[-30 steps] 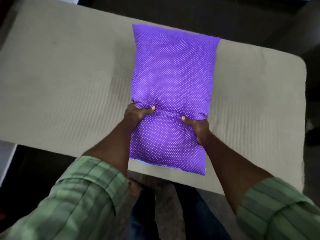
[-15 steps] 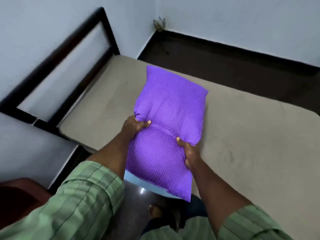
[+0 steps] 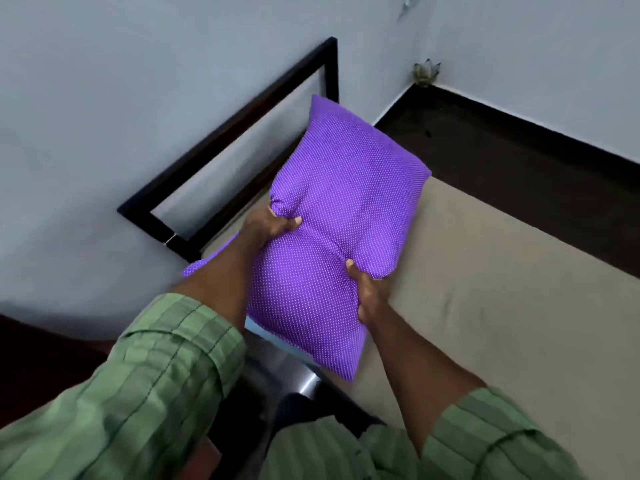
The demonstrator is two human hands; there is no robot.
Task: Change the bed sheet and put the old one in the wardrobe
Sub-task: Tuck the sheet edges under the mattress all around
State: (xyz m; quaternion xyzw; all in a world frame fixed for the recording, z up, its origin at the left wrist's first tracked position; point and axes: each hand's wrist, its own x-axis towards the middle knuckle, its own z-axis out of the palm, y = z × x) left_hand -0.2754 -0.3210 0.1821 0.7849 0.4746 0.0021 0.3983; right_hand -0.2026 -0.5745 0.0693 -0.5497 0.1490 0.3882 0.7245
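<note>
While you stand at the bed's edge, your left hand and right hand each clench a side of the purple dotted pillow — held over the bare mattress, near the dark headboard.

i see a pillow in soft purple cloth, matt, with a fine pattern of white dots, puckered where my hands pinch it. the mattress looks like a dull beige woven fabric, slightly rough. the bed frame is dark with a faint sheen; wood or metal, i can't say. my sleeves are green striped cloth.
</note>
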